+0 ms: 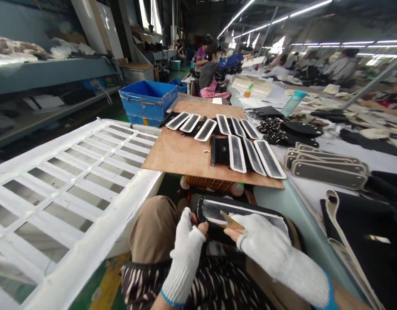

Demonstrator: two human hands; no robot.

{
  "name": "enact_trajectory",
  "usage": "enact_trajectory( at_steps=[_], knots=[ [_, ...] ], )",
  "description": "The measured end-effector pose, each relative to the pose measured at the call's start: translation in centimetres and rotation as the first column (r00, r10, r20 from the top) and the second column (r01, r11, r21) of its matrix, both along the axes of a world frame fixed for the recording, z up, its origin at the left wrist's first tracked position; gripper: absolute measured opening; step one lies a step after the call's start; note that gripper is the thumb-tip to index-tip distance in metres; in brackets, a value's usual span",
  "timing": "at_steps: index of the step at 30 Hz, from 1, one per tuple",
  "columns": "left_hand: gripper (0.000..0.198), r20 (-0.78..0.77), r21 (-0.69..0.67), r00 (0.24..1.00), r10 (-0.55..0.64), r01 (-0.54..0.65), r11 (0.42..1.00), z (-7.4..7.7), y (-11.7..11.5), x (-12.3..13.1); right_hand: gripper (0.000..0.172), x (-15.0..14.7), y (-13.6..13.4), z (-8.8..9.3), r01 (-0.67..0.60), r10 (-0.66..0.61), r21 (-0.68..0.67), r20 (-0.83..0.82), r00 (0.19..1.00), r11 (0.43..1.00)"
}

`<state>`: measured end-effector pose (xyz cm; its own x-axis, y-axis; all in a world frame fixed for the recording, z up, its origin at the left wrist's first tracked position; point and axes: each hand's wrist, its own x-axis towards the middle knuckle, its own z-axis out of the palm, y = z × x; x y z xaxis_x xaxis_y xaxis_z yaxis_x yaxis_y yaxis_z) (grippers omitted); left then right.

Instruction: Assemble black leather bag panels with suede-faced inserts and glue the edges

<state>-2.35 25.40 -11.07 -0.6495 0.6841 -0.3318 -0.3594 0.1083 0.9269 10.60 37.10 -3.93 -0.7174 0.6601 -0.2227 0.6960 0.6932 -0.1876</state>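
A long black bag piece (246, 211) with rounded ends and a white band round its border lies across my lap. My left hand (188, 237), in a white knit glove with bare fingertips, pinches its left end. My right hand (266, 241), gloved the same way, grips a flat, yellowish, pointed spreader (231, 221). The tip of that tool rests on or just above the near white band. Ahead, on a brown board (179, 150), lie several black bag pieces with white-bordered panels (237, 153).
To the left stands a white slatted rack (72, 181), with a blue bin (148, 101) beyond it. At right, a table carries stacked grey panels (329, 168), black sheets (369, 241), metal fittings (271, 129) and a teal bottle (294, 102). Other people sit farther back.
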Motion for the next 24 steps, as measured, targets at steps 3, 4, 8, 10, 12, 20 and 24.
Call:
enact_trajectory(
  at_steps=[3,4,8,10,12,20,24],
  knots=[
    [0.023,0.013,0.016,0.999,0.029,-0.029,0.999,0.3,0.1,0.3,0.019,-0.2,0.3,0.0,-0.040,0.040,0.003,-0.020,0.999,0.999],
    [0.022,0.022,0.010,0.999,0.035,-0.036,0.999,0.4,0.2,0.4,0.018,-0.2,0.3,0.0,-0.048,0.048,0.003,-0.019,0.999,0.999],
    [0.024,0.059,0.003,0.997,0.051,-0.051,0.999,0.5,0.3,0.6,0.018,-0.3,0.4,0.1,-0.059,0.059,0.001,0.005,0.998,0.998],
    [0.024,0.070,0.020,0.996,0.056,-0.058,0.998,0.4,0.4,0.6,0.019,-0.5,0.4,0.3,-0.039,0.039,-0.017,0.010,0.999,0.999],
    [0.025,0.084,0.028,0.994,0.068,-0.070,0.997,0.3,0.4,0.6,0.021,-0.7,0.4,0.5,-0.017,0.020,-0.065,0.039,0.999,0.998],
    [0.026,0.131,-0.051,0.989,0.064,-0.058,0.997,-0.5,0.9,0.1,0.029,-1.5,1.6,1.2,-0.008,0.006,0.009,0.171,0.985,1.000],
    [0.024,0.071,-0.075,0.996,0.058,-0.053,0.996,-1.3,1.1,0.0,0.021,-2.8,1.5,3.1,-0.321,0.281,0.140,0.246,0.928,0.937]
  ],
)
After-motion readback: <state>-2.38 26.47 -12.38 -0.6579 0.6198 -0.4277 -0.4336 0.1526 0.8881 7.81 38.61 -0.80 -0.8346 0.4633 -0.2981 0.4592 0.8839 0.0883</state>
